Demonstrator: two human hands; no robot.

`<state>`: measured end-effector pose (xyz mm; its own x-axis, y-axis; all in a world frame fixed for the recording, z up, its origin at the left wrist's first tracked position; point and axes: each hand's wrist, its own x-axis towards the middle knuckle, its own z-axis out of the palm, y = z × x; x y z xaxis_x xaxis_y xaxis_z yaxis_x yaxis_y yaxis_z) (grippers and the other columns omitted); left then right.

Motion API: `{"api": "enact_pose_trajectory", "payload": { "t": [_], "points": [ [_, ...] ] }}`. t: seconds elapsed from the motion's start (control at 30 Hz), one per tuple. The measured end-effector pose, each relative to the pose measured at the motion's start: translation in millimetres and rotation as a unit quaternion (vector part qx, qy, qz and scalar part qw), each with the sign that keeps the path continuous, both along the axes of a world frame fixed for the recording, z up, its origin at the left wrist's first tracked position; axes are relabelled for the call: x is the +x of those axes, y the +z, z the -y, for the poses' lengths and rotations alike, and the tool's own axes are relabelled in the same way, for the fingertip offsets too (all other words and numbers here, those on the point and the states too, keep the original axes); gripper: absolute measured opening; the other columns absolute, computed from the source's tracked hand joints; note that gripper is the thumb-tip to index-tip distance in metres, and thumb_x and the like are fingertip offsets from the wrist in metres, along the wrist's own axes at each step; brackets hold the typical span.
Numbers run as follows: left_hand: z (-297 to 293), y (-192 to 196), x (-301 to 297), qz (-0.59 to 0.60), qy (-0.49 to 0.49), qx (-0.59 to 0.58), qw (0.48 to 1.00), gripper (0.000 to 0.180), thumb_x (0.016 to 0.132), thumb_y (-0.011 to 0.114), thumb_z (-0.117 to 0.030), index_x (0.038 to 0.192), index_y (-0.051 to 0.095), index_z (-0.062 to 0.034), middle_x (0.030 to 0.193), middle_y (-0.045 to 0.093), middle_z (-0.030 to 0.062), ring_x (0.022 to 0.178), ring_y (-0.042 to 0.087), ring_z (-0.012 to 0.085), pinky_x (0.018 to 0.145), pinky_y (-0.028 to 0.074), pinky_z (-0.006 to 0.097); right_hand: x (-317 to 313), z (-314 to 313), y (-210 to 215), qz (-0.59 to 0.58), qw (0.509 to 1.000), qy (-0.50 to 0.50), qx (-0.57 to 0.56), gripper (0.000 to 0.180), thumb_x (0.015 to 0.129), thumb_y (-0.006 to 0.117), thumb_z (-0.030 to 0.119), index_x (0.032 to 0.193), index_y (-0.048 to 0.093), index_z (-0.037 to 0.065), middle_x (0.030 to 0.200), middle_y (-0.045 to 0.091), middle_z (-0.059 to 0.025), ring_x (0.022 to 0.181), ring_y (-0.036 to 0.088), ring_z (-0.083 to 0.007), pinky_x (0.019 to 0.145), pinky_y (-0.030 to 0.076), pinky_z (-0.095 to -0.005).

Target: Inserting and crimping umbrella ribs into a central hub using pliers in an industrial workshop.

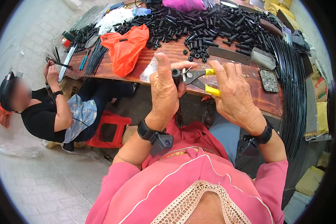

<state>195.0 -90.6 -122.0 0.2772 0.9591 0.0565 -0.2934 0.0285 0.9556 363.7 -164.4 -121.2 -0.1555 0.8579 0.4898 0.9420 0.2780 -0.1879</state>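
Observation:
My left hand (164, 87) is closed around a small black tubular part (176, 72), its round open end facing up and the thumb pointing away from me. Below that hand, a bundle of thin dark strands (179, 114) hangs down. My right hand (235, 89) grips yellow-handled pliers (212, 90). Their dark jaws (190, 76) reach left to the black part, where small pale metal pieces show. Whether the jaws are clamped on one of these, I cannot tell. Both hands are over the near edge of the reddish wooden table (156, 56).
Black tubes (212, 28) are heaped across the table's far side. An orange plastic bag (127, 48) lies left. At right are a clear container (263, 58), a tray of small metal bits (268, 80) and long black rods (293, 97). A co-worker (44, 108) sits left by a red stool (110, 128).

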Motion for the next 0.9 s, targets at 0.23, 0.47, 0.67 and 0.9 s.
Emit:
{"api": "enact_pose_trajectory", "payload": {
  "t": [0.23, 0.47, 0.67, 0.9],
  "points": [
    [0.0, 0.3, -0.9, 0.018, -0.004, -0.018, 1.0, 0.083, 0.091, 0.034, -0.072, 0.087, 0.072, 0.0018, 0.049, 0.045, -0.0034, 0.041, 0.033, 0.0031, 0.041, 0.023, 0.02, -3.0, -5.3, -11.5, 0.013, 0.999, -0.038, 0.032, 0.065, 0.068, 0.069, 0.004, 0.128, 0.045, 0.001, 0.1, 0.049, -0.0171, 0.094, 0.05, -0.0349, 0.076, 0.047, -0.0425],
    [-3.8, -2.1, -3.2, 0.013, -0.022, -0.021, 0.999, 0.083, 0.091, 0.035, -0.072, 0.089, 0.072, 0.0021, 0.048, 0.044, -0.0024, 0.041, 0.034, 0.0039, 0.041, 0.023, 0.02, 4.2, -9.5, -3.8, 0.074, 0.994, -0.042, 0.072, 0.043, 0.064, 0.071, 0.007, 0.103, 0.054, 0.004, 0.088, 0.054, -0.0118, 0.084, 0.055, -0.0304, 0.067, 0.045, -0.0396],
    [-2.8, -3.4, -4.8, 0.005, -0.03, -0.016, 0.999, 0.084, 0.09, 0.035, -0.073, 0.09, 0.072, 0.0027, 0.048, 0.044, -0.0024, 0.042, 0.037, 0.0045, 0.041, 0.026, 0.02, 5.8, -12.5, -3.9, 0.051, 0.995, -0.02, 0.088, 0.02, 0.068, 0.069, 0.013, 0.083, 0.056, 0.006, 0.075, 0.059, -0.0095, 0.07, 0.059, -0.0267, 0.063, 0.043, -0.0369],
    [0.3, -4.2, -2.0, -0.008, -0.023, -0.004, 1.0, 0.08, 0.091, 0.037, -0.071, 0.086, 0.069, 0.0025, 0.051, 0.046, -0.0016, 0.044, 0.041, 0.0048, 0.042, 0.028, 0.019, 7.0, -10.7, -14.9, 0.036, 0.997, -0.017, 0.061, 0.022, 0.066, 0.066, 0.008, 0.084, 0.053, 0.006, 0.073, 0.056, -0.0096, 0.071, 0.055, -0.0293, 0.063, 0.037, -0.0388]
  ]
}}
